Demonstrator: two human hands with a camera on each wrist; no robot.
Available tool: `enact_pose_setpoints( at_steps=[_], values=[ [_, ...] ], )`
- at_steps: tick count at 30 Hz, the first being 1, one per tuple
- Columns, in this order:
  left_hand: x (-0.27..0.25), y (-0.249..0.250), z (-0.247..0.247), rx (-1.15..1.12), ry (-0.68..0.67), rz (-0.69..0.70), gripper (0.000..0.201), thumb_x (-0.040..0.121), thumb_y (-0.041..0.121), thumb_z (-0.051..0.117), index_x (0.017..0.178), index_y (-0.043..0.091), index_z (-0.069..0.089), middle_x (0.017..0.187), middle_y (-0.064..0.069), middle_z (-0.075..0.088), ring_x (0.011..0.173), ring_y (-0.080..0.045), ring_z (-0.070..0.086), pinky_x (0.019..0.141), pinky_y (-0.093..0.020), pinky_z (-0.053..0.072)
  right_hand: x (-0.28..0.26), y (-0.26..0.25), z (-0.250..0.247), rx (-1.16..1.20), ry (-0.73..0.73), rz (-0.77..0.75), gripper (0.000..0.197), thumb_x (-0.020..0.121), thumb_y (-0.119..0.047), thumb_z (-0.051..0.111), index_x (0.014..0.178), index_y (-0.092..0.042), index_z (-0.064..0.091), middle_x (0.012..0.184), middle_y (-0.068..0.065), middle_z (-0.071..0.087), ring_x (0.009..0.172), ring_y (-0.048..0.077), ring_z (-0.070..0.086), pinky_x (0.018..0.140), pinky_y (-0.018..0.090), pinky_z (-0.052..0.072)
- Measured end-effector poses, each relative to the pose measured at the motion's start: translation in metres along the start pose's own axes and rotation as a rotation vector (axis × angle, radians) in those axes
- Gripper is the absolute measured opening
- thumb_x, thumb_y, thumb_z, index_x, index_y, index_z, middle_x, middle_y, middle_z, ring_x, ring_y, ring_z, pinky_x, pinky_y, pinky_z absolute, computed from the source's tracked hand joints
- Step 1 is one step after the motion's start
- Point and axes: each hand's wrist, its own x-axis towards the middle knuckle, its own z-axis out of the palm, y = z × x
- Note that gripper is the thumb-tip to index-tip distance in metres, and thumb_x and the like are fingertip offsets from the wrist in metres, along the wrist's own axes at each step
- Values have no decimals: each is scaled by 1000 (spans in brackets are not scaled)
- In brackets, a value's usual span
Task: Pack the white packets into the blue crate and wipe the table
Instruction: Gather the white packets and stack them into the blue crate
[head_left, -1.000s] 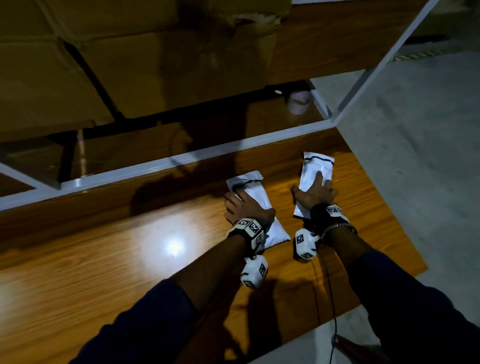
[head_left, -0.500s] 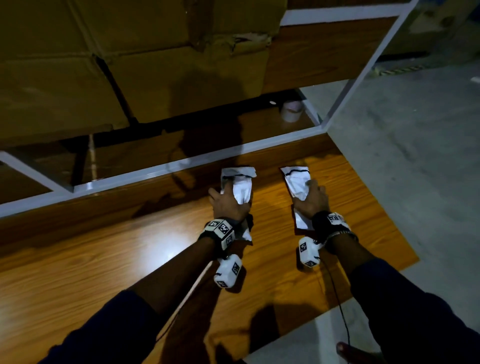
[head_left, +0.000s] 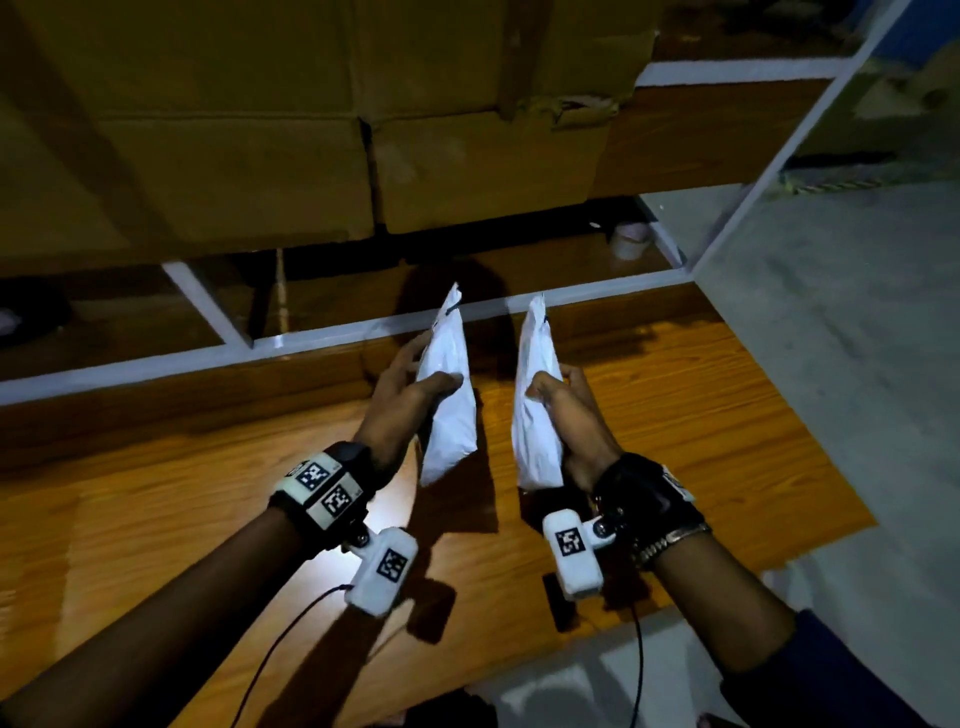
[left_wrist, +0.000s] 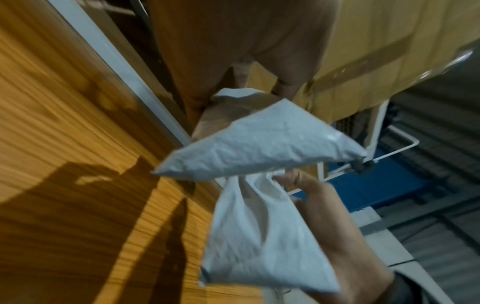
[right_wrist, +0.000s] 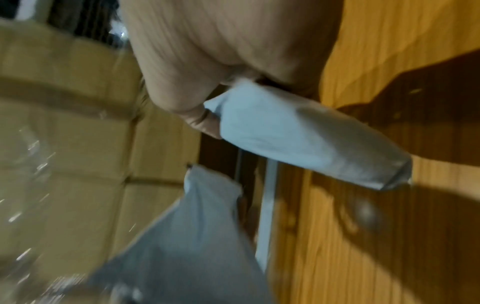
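Note:
Two white packets are held up off the wooden table (head_left: 182, 519), edge-on and side by side. My left hand (head_left: 434, 366) grips the left packet (head_left: 449, 410), thumb on its near face and fingers behind. My right hand (head_left: 553, 382) grips the right packet (head_left: 535, 431) the same way. The left wrist view shows the left packet (left_wrist: 259, 144) above the right packet (left_wrist: 259, 236), with a blue surface (left_wrist: 376, 183) beyond the white frame; I cannot tell if it is the crate. The right wrist view is blurred: right packet (right_wrist: 298, 139), left packet (right_wrist: 194, 236).
Large cardboard boxes (head_left: 363, 156) stand on a shelf behind a white metal rail (head_left: 311, 340) at the table's far edge. A roll of tape (head_left: 628, 241) lies on that shelf at the right. Grey floor (head_left: 831, 389) borders the table on the right and front.
Both hands were pressing the packets flat on the table; now each hand has closed round its packet and lifted it, turned on edge, above the table.

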Motion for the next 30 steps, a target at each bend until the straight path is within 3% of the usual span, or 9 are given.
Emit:
enact_pose_setpoints(
  at_steps=[3, 5, 9, 13, 18, 21, 24, 26, 30],
  values=[
    [-28, 6, -23, -49, -42, 1, 62, 88, 18, 74, 140, 43, 50, 134, 2, 61, 113, -19, 67, 95, -49, 56, -31, -5, 51, 48, -97, 20, 28, 77, -31, 66, 103, -27, 56, 112, 19, 61, 107, 45, 63, 90, 63, 53],
    [-49, 11, -40, -53, -80, -7, 66, 88, 15, 73, 142, 42, 47, 136, 5, 60, 111, -15, 68, 91, -44, 58, -52, -8, 87, 130, -169, 44, 42, 78, -28, 61, 119, -20, 58, 123, 26, 62, 116, 51, 60, 97, 72, 46],
    [-92, 19, -90, -14, -135, 29, 63, 91, 13, 69, 145, 38, 46, 136, 7, 60, 112, -13, 67, 93, -42, 58, -99, -11, 151, 246, -305, 97, 55, 93, -32, 44, 137, -2, 58, 124, 28, 62, 108, 46, 60, 106, 65, 41],
    [-136, 29, -164, 86, -195, 92, 66, 90, 20, 74, 147, 37, 43, 135, 9, 62, 118, -14, 65, 97, -44, 55, -147, -6, 218, 271, -416, 69, 50, 102, -44, 48, 136, -10, 63, 129, 27, 63, 110, 42, 62, 104, 59, 46],
    [-203, 39, -286, 168, -293, 56, 82, 88, 11, 76, 151, 41, 33, 134, 17, 60, 114, -8, 66, 88, -34, 59, -202, 28, 338, 117, -459, -11, 40, 99, -16, 61, 139, -15, 58, 122, 23, 69, 108, 44, 69, 93, 61, 55],
    [-251, 52, -363, 216, -241, 94, 80, 86, 5, 75, 144, 41, 33, 125, 31, 56, 107, 9, 63, 83, -17, 55, -236, 47, 420, 35, -518, -12, 44, 99, -11, 59, 142, -19, 55, 121, 17, 72, 107, 41, 70, 94, 60, 55],
    [-283, 59, -430, 196, -142, 85, 93, 78, 8, 84, 153, 32, 34, 139, 18, 56, 118, 3, 61, 96, -27, 55, -269, 44, 485, -19, -598, 10, 39, 98, -7, 60, 135, -20, 59, 114, 15, 75, 101, 37, 73, 87, 54, 60],
    [-300, 63, -471, 145, -62, 81, 102, 73, 9, 89, 155, 29, 32, 141, 14, 57, 120, -4, 62, 99, -35, 54, -287, 39, 525, -69, -668, 13, 40, 96, -5, 60, 136, -11, 58, 119, 23, 71, 107, 43, 70, 91, 58, 57],
    [-335, 75, -537, 141, 23, 116, 114, 61, 22, 96, 155, 31, 32, 149, 15, 49, 127, -3, 57, 103, -32, 51, -314, 31, 594, -180, -785, 3, 37, 95, -2, 60, 132, -1, 59, 119, 27, 69, 110, 45, 67, 96, 58, 54]
  ],
)
